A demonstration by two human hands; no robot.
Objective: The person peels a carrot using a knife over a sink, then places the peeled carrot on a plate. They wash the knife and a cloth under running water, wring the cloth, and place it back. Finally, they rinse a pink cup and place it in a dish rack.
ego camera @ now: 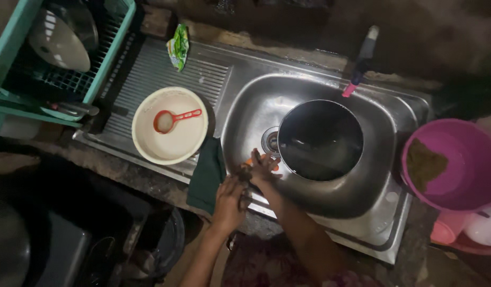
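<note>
Steel sink [386, 114] holds round dark pan [319, 139]; hands [245, 186] rub together.

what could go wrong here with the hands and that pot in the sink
The dark pot sits tilted in the sink; it might slide toward the hands. The left hand and right hand work together at the sink's front edge, so water may drip down over the edge and the green cloth hanging there. The light is dim, so what the hands grip is hard to see.
</note>
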